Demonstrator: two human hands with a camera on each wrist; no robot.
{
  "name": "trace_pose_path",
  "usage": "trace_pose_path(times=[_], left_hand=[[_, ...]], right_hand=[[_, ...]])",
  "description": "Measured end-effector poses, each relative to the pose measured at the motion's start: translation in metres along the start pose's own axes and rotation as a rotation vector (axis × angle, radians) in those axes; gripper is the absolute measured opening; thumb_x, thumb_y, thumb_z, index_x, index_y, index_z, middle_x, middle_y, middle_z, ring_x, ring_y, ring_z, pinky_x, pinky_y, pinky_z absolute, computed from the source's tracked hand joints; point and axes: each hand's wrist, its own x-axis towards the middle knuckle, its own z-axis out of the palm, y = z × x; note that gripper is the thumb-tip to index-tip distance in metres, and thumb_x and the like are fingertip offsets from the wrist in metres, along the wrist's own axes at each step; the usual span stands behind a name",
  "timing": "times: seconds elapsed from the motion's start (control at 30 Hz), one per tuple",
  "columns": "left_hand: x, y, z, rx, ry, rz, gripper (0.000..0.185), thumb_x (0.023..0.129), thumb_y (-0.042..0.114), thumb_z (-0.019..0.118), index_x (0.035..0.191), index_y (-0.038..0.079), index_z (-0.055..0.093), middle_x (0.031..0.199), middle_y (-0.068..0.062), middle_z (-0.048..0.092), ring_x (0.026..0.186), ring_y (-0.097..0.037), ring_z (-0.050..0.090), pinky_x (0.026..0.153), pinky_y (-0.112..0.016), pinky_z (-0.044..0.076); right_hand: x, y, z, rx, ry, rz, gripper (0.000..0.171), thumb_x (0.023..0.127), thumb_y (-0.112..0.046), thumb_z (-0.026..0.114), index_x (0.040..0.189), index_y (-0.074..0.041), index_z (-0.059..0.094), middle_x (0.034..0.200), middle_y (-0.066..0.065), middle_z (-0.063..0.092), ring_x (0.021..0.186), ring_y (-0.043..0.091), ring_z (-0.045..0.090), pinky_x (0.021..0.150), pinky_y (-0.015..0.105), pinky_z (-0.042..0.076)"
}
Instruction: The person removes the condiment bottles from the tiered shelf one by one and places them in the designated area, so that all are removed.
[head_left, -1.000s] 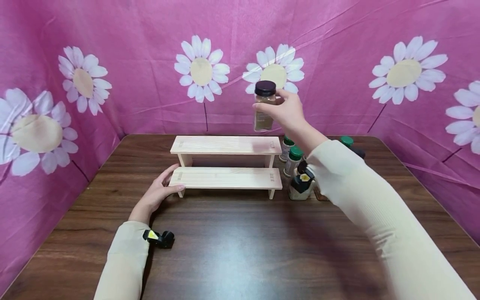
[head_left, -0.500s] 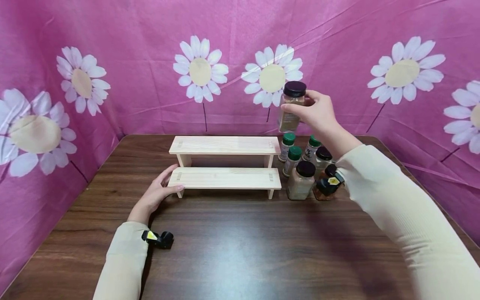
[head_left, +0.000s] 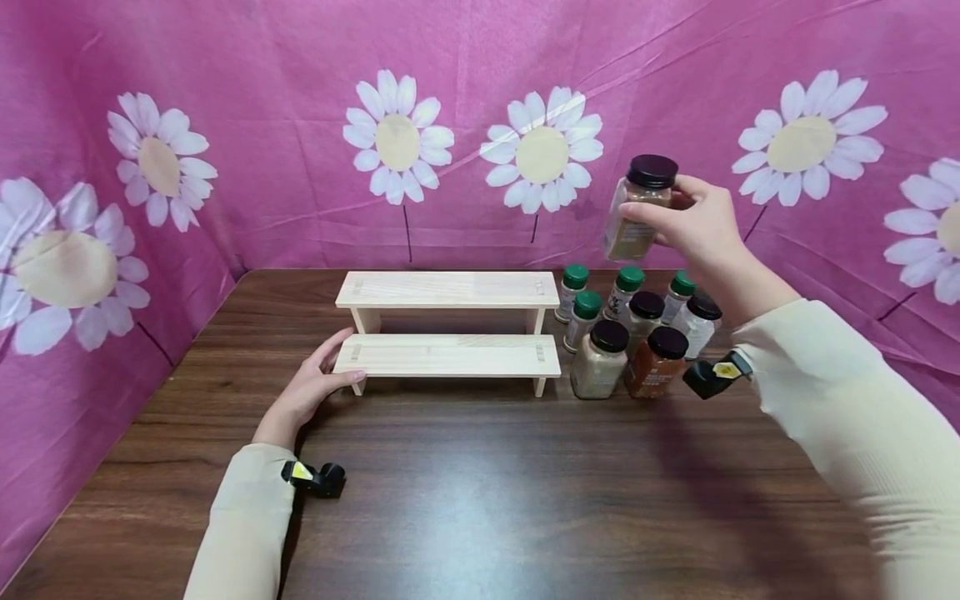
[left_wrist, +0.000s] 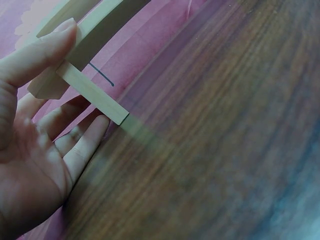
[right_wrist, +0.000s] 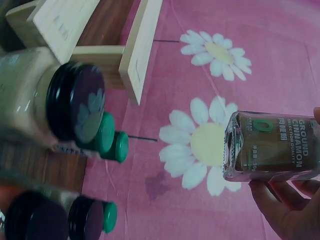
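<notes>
High above the table at the right, my right hand (head_left: 701,221) holds a clear spice jar (head_left: 637,217) with a black lid between thumb and fingers. Its label reads ground cinnamon in the right wrist view, where the brown jar (right_wrist: 275,145) lies sideways across the picture. My left hand (head_left: 311,383) grips the left end of the lower step of a two-step pale wooden shelf (head_left: 450,357). In the left wrist view the thumb lies over the board (left_wrist: 95,30), with the other fingers beside the leg (left_wrist: 95,95). The index finger is partly hidden behind the wood.
Right of the shelf stand several spice jars, among them a green-capped one (head_left: 582,321), a beige one (head_left: 600,362), a red-brown one (head_left: 656,362) and a white one (head_left: 697,325). A pink daisy-print cloth (head_left: 465,225) hangs behind the brown wooden table (head_left: 465,500).
My right hand has carried the cinnamon jar to the right, from beside the upper step to above the other jars, uncovering more of them. My left hand stays on the shelf.
</notes>
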Motion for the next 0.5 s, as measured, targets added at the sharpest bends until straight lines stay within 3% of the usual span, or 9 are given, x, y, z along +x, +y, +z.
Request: trace_pose_path(times=[0.33,0.4,0.5], left_hand=[[-0.001,0.0,-0.001,-0.003,-0.002,0.003,0.075,0.077,0.001,0.061,0.137,0.007,0.018,0.129,-0.019,0.03,0.101,-0.01,0.042,0.081,-0.018,0.036],[0.0,0.0,0.0,-0.003,-0.006,0.006,0.075,0.077,0.001,0.061,0.137,0.006,0.017,0.129,-0.019,0.03,0.101,-0.01,0.042,0.081,-0.019,0.036],[0.0,0.001,0.0,-0.005,-0.005,0.005,0.075,0.077,0.001,0.062,0.137,0.007,0.018,0.129,-0.019,0.031,0.1,-0.009,0.043,0.08,-0.018,0.037]], right_hand=[[-0.01,0.01,-0.028,0.031,-0.008,0.003,0.04,0.067,-0.014,0.075,0.104,-0.012,0.06,0.089,-0.001,0.058,0.086,0.011,0.052,0.061,0.017,0.045],[-0.012,0.013,-0.035,0.058,-0.014,-0.005,0.039,0.068,-0.011,0.074,0.104,-0.012,0.06,0.088,-0.002,0.059,0.082,0.01,0.054,0.06,0.018,0.046],[-0.016,0.019,-0.046,0.195,-0.025,-0.023,0.038,0.068,-0.002,0.072,0.103,-0.009,0.062,0.085,0.0,0.061,0.076,0.009,0.057,0.057,0.02,0.047]])
